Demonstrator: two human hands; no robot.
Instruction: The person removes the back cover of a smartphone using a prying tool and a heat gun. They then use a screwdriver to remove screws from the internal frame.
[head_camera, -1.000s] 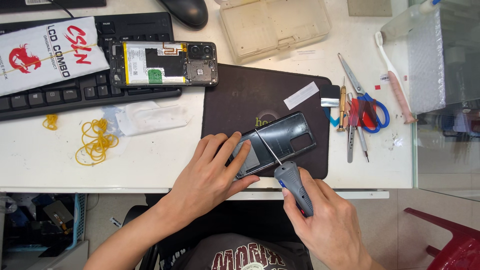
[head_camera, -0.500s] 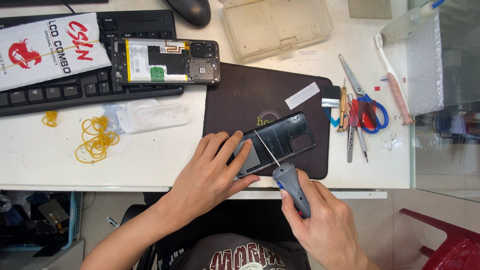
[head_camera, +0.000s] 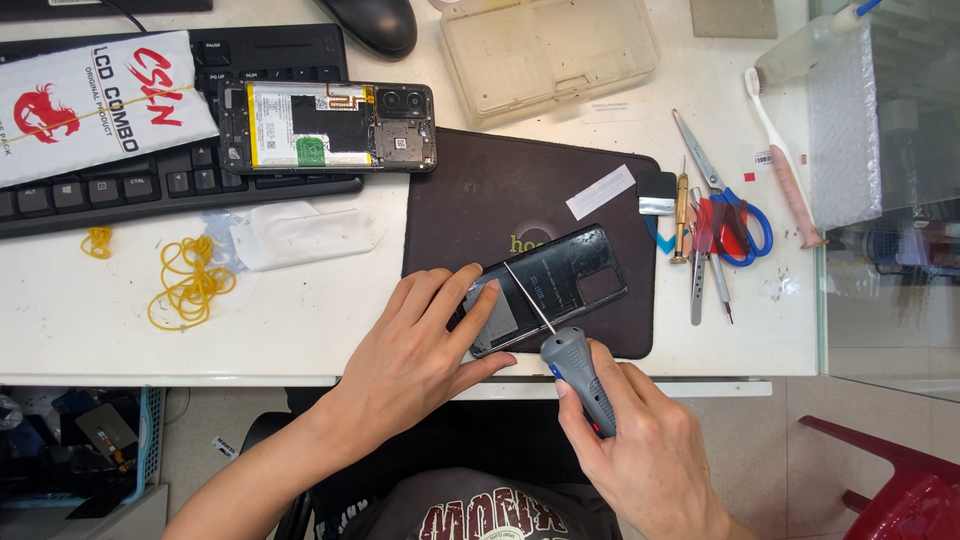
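Observation:
A black phone back cover (head_camera: 560, 285) lies inside-up on a dark brown mat (head_camera: 500, 190) near the table's front edge. My left hand (head_camera: 425, 345) presses flat on the cover's left end, fingers spread over it. My right hand (head_camera: 640, 455) grips a grey-handled screwdriver (head_camera: 580, 375) whose thin shaft reaches up and left; its tip rests on the cover's upper edge. An opened phone (head_camera: 330, 125) with its battery and boards exposed lies on a black keyboard (head_camera: 150, 180) farther back.
Scissors with blue handles (head_camera: 725, 205), several small screwdrivers and tweezers (head_camera: 695, 250) lie right of the mat. A clear plastic box (head_camera: 550, 50), a mouse (head_camera: 380, 22), a white packet (head_camera: 95, 100), yellow rubber bands (head_camera: 190, 285) and a toothbrush (head_camera: 785, 165) surround the work area.
My right hand has shifted the screwdriver slightly, its tip moving along the cover's upper edge. My left hand stays pressed on the cover.

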